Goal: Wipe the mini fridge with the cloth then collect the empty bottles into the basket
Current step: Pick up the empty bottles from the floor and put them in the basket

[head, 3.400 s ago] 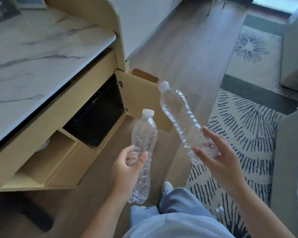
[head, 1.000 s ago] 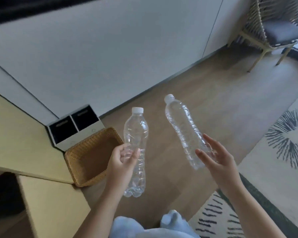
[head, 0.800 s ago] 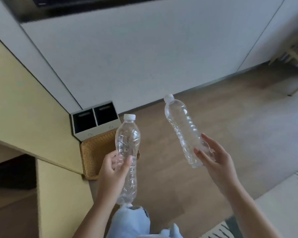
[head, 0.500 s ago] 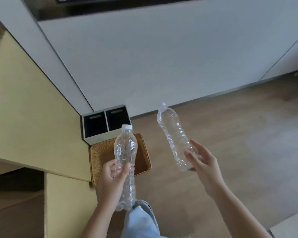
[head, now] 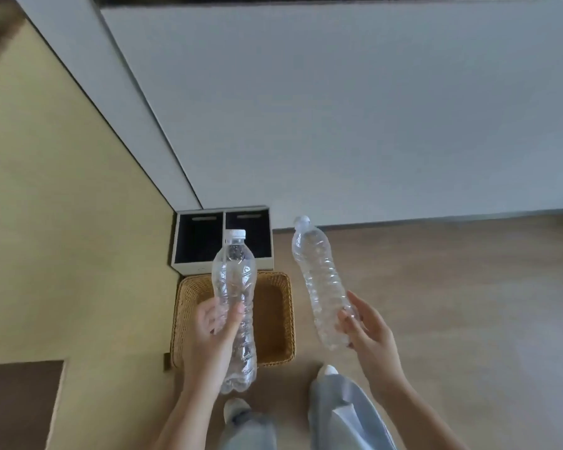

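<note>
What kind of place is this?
An indoor room, maybe in a home or hotel: wood floor, a wicker basket next to a two-compartment bin, and a pale wooden cabinet.

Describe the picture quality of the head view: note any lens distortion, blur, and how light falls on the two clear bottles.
Head view: wide-angle stretch makes the wall and cabinet edges fan outward; head view: the top-left corner is smeared; head view: soft, even light, faint glints on the left bottle and right bottle, no hard shadows; head view: the basket weave reads fairly sharp.
</note>
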